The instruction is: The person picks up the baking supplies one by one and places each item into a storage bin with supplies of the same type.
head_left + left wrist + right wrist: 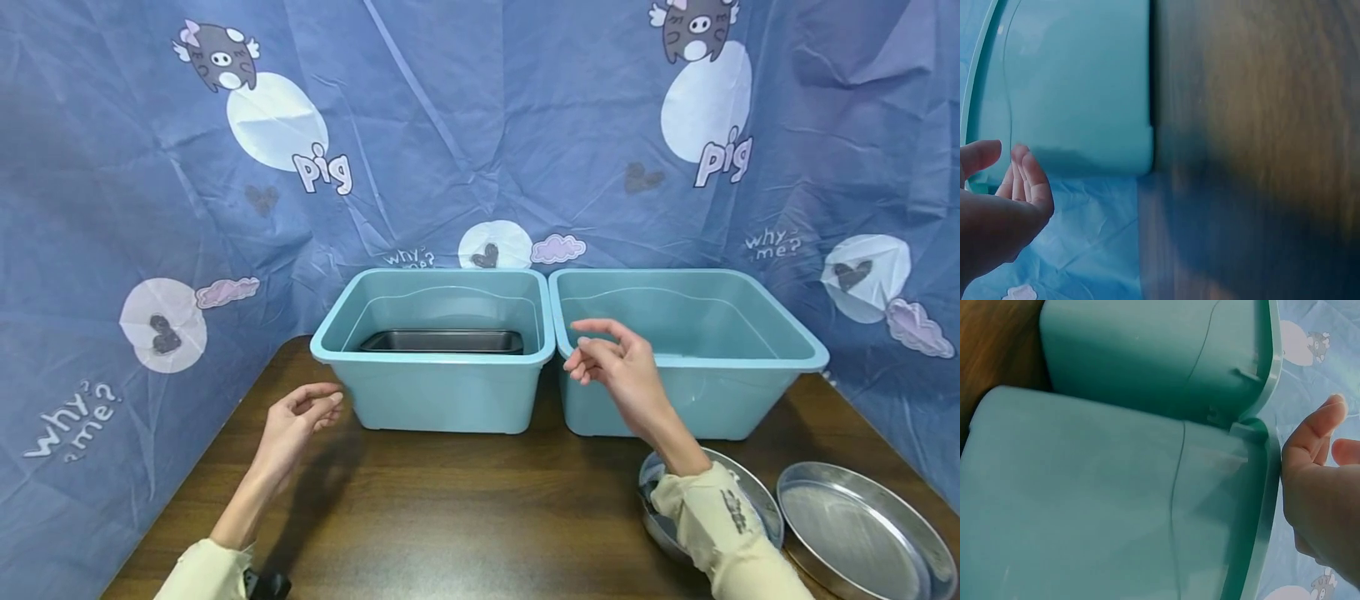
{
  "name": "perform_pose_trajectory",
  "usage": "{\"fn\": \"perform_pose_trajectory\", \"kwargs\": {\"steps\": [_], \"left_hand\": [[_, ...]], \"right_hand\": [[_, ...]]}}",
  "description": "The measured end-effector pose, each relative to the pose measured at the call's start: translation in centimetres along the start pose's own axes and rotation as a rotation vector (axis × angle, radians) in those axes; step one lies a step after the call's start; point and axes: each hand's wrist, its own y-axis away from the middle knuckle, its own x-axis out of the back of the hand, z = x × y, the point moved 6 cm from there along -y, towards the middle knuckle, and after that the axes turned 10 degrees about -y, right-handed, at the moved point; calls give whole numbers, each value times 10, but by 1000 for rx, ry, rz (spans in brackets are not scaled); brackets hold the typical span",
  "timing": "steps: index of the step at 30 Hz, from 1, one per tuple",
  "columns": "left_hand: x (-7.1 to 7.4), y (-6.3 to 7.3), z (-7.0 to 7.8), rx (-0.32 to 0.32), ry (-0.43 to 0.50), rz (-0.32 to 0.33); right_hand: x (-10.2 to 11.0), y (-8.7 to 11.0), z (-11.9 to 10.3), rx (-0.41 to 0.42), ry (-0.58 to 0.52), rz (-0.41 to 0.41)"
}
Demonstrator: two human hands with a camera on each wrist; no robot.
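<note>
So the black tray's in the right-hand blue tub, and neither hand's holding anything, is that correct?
Not quite: the head view shows the black tray in the left-hand blue tub. The left hand and right hand are indeed empty.

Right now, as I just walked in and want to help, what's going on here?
A person holds nothing at the moment: the left hand is near the left tub, which has a black tray inside, and the right hand is by the right tub. Two round metal dishes sit on the table, one partly behind the right sleeve.
</note>
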Motion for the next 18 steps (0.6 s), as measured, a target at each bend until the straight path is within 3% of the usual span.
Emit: {"fn": "perform_pose_trajectory", "kwargs": {"steps": [18], "left_hand": [[-61,15,16,-44,-57,-123]], "right_hand": [[54,23,-23,43,-48,68]]}}
